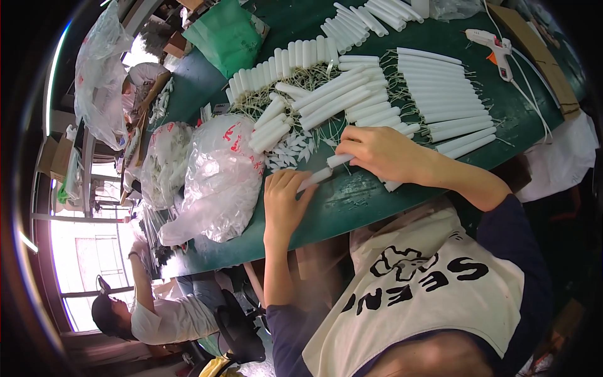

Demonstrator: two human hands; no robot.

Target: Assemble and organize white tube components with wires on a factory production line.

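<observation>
Near the front edge of the green table, my left hand [286, 200] is closed on a short white tube [317, 178], its fingers round the tube's left end. My right hand [375, 152] grips a second white candle-like tube [340, 161], most of which the hand hides. The facing ends of these tubes lie close together; whether they touch I cannot tell. Just beyond my hands is a pile of small white flame-shaped pieces [290, 149]. Several loose white tubes [336, 100] with thin wires lie heaped behind it.
A row of wired white tubes [440, 88] lies to the right, near a white glue gun [493, 45] with its cord. Clear plastic bags [220, 176] stand on the left, a green bag [225, 38] farther back. One co-worker [169, 317] sits at lower left, another [147, 81] at upper left.
</observation>
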